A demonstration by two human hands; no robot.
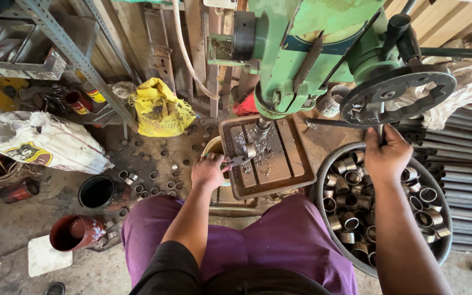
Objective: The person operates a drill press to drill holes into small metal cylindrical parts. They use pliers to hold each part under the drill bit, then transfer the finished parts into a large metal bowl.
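I see a dusty grey concrete floor (6, 229) carrying most of it: short cut metal tube rings (154, 176) scattered loose, a black round can (98, 191), a rusty red tin (77, 232), a white flat tile (47, 255), a white printed sack (42, 143) and a crumpled yellow bag (159, 109). A grey basin (442, 248) full of rings stands at the right.

Drill head (301, 49) crowds the table (296, 180); basin (323, 180) blocks the right.
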